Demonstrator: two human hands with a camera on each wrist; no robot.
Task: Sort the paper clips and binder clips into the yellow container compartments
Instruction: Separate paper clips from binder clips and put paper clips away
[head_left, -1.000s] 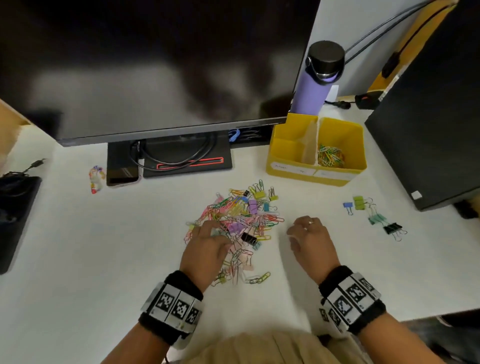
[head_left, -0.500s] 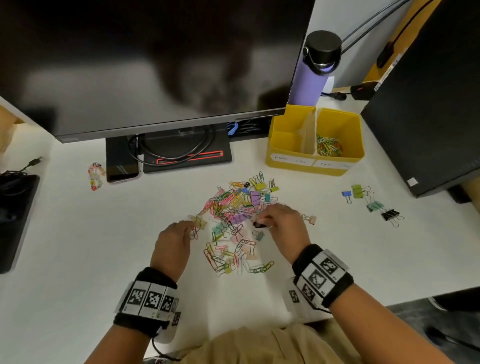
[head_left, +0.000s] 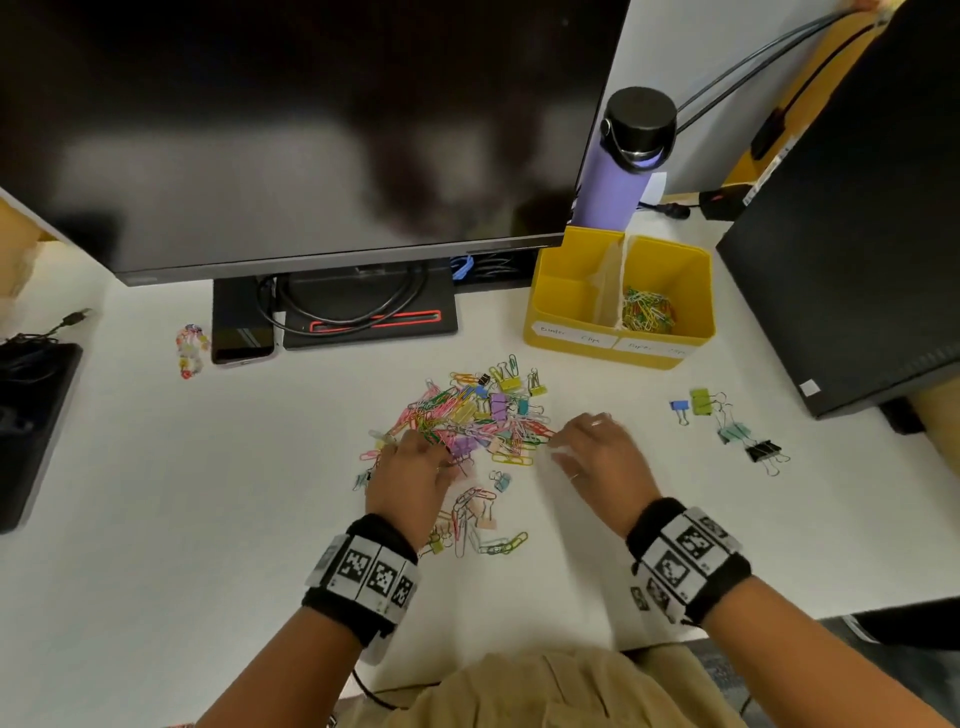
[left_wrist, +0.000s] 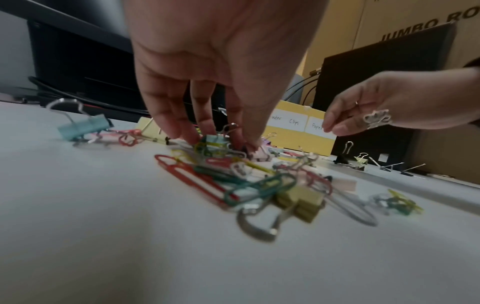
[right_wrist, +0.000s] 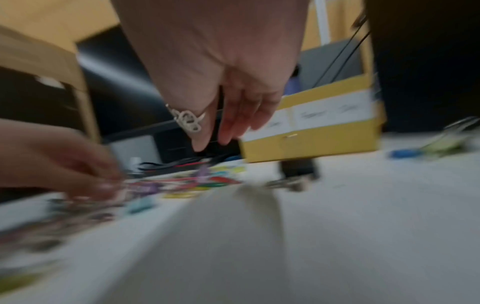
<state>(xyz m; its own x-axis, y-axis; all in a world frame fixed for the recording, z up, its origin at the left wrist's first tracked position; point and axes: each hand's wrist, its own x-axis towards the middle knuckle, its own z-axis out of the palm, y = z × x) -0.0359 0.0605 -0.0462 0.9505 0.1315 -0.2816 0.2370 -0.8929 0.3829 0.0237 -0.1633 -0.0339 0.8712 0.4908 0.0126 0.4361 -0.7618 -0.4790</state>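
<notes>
Lighting: even, overhead, moderately bright; soft shadows under my hands on the white counter (head_left: 156, 519). Monitor (head_left: 311, 130) shows dull glare. Head view: edges bowed. Left wrist view: foreground soft. Right wrist view: heavy motion blur throughout.

The left hand (head_left: 410, 480) reached down, fingertips (left_wrist: 191, 136) together and pointing downward; the right hand (head_left: 602, 460) hovered alongside, fingers loosely extended, holding nothing.

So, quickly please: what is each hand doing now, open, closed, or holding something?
Left hand: fingertips down in the clip pile; a grip cannot be told.
Right hand: open, holding nothing.
</notes>
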